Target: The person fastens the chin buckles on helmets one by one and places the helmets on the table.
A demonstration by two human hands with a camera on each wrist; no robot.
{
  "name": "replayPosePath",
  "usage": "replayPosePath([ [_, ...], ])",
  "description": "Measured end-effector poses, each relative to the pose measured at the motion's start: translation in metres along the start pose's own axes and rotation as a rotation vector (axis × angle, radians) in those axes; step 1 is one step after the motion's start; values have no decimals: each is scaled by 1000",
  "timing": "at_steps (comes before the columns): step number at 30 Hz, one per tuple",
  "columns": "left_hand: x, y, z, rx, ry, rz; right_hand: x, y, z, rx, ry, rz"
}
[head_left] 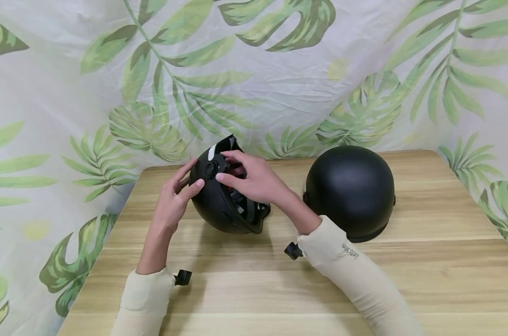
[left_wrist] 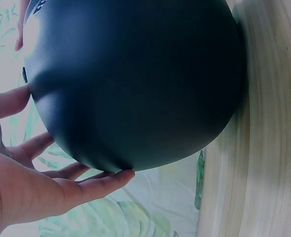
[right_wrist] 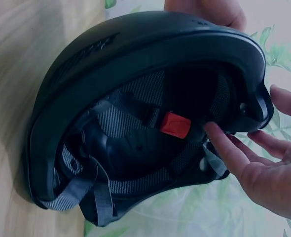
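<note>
A black helmet [head_left: 213,205] lies tipped on the wooden table, its hollow side facing right. My left hand [head_left: 171,200] rests thumb and fingertips on the outer shell; in the left wrist view its fingers [left_wrist: 103,186] are spread and nearly straight. With my right hand [head_left: 258,179] I pinch the upper rim near a round black fitting [head_left: 212,169], thumb outside and fingers reaching inside. Inside, the right wrist view shows a red buckle piece [right_wrist: 175,125] close to a fingertip, grey straps [right_wrist: 103,195] and ribbed padding.
A second black helmet [head_left: 350,191] stands dome up on the table [head_left: 438,261], right of the first and close to my right forearm. A leaf-print cloth [head_left: 279,84] hangs behind the table. Small black devices [head_left: 293,251] stick out from both sleeves.
</note>
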State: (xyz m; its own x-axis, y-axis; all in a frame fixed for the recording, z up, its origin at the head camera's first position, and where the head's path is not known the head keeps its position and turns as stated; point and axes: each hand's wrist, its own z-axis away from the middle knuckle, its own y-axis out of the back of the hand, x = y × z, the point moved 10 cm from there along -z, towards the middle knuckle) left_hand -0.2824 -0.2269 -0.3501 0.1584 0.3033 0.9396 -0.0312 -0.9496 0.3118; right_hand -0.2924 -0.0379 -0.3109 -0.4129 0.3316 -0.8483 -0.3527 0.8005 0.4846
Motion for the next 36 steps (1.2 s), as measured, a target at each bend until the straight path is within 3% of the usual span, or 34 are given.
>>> replayPosePath([
  [4,-1,3,0,26,17,-4,-3,-4,0,-7,-36,20],
  [9,-1,6,0,54,27,-8,-3,-8,-1,3,-83,-118],
  [16,-5,5,0,21,58,-26,3,-3,1,65,-124,-205],
  [25,-8,8,-2,18,66,-43,9,1,5,127,-118,-378],
  [36,-8,9,-3,22,67,18,21,4,9,206,-156,-569],
])
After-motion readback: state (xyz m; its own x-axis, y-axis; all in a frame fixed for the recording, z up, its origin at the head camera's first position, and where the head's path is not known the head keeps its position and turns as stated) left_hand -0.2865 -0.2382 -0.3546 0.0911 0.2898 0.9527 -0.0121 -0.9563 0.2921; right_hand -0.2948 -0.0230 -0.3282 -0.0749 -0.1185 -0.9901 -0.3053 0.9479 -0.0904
